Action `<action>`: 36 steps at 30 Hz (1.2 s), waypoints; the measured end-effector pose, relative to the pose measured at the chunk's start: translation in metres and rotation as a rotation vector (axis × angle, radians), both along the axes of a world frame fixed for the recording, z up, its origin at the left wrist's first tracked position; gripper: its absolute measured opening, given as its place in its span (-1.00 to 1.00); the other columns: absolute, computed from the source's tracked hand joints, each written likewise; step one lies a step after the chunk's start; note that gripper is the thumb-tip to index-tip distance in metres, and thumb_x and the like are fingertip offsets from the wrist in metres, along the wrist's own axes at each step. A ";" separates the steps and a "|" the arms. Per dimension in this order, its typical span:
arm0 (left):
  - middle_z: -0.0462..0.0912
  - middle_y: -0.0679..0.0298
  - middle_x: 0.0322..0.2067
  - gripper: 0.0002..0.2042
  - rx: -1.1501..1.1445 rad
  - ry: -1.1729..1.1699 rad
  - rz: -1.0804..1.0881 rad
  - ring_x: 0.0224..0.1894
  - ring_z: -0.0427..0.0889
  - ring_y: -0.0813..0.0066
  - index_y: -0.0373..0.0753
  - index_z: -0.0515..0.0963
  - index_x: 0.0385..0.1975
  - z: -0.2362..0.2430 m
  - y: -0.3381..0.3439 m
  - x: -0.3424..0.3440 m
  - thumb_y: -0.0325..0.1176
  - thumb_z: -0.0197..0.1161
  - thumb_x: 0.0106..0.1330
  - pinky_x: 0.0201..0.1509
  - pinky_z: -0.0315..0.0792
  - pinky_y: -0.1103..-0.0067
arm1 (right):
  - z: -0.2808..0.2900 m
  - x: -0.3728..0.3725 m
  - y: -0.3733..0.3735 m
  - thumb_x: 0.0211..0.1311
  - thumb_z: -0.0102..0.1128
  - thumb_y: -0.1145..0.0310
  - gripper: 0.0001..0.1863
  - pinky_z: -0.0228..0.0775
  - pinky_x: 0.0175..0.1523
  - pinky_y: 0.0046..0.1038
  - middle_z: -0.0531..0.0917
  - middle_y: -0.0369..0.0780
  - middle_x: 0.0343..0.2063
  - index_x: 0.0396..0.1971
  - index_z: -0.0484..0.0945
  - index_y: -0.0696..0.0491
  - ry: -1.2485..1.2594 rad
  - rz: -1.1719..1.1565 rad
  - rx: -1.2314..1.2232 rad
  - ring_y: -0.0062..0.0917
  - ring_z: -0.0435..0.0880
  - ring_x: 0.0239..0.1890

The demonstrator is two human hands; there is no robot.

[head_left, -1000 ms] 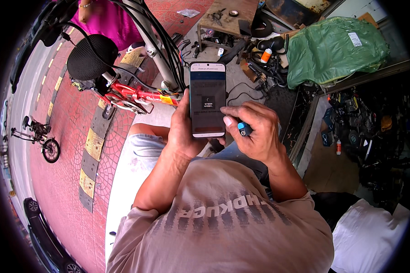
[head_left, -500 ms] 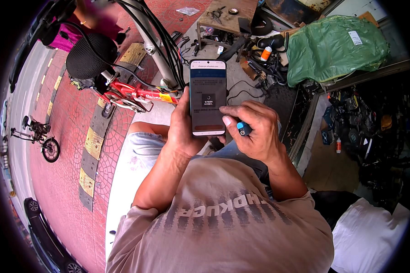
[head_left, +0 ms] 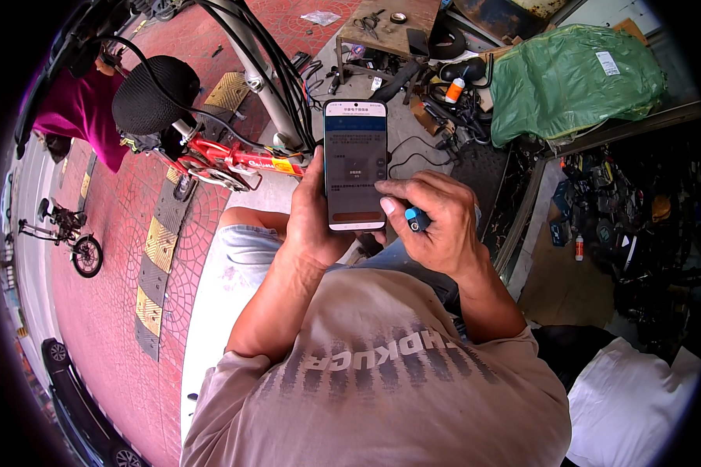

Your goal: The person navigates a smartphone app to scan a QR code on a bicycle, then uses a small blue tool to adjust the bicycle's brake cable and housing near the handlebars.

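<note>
Phone [head_left: 356,167] lay gripped in your left hand [head_left: 316,222], its dimmed page [head_left: 354,148] seemingly not yet loaded; your right hand [head_left: 444,222] clasped a blue cylinder [head_left: 417,219] alongside.

Daylight illuminates the scene; brightness is highest at left, over the red paving [head_left: 105,311]. The white ledge [head_left: 202,335] is overexposed and loses surface detail. At right, the pile of parts [head_left: 662,272] lies in deep shade, with most outlines unclear. Folds of the green bag [head_left: 561,89] show mild glare. The phone [head_left: 355,198] screen is dim; its small print is soft. The left hand [head_left: 317,218] and right hand [head_left: 442,226] are sharp. Fisheye distortion bends the car [head_left: 82,409]. All 4 corners are black.
</note>
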State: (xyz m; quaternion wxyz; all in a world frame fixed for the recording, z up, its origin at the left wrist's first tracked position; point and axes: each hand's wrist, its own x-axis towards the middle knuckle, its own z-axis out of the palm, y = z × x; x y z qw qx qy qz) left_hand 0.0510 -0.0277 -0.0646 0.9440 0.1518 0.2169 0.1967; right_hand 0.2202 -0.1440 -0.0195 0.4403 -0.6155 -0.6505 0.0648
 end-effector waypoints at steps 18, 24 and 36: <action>0.79 0.14 0.09 -0.27 -0.011 -0.074 -0.025 0.01 0.83 0.09 -0.15 0.58 0.34 -0.004 0.003 -0.001 0.39 -0.18 0.70 -0.24 0.76 0.05 | -0.003 0.000 0.001 0.32 0.48 0.40 -0.86 0.52 -0.28 -0.17 0.72 -0.16 -0.46 -0.17 0.79 0.09 -0.010 0.016 0.014 -0.17 0.72 -0.41; 0.78 0.12 0.19 -0.24 -0.102 -0.085 0.018 0.00 0.84 0.06 -0.14 0.55 0.44 -0.009 0.006 0.000 0.37 -0.26 0.72 0.02 0.74 0.12 | -0.001 -0.001 0.000 0.31 0.48 0.39 -0.84 0.52 -0.26 -0.17 0.73 -0.16 -0.43 -0.16 0.80 0.08 -0.038 0.044 -0.014 -0.18 0.73 -0.40; 0.80 -0.22 0.01 -0.21 -0.001 -0.184 -0.080 -0.03 0.83 -0.08 -0.27 0.55 0.39 -0.010 0.012 0.001 0.37 -0.25 0.71 0.12 0.71 0.18 | 0.007 -0.010 -0.017 0.16 0.54 0.48 -0.64 0.47 -0.33 -0.22 0.68 -0.17 -0.48 0.00 0.84 0.09 -0.156 0.168 -0.086 -0.23 0.69 -0.44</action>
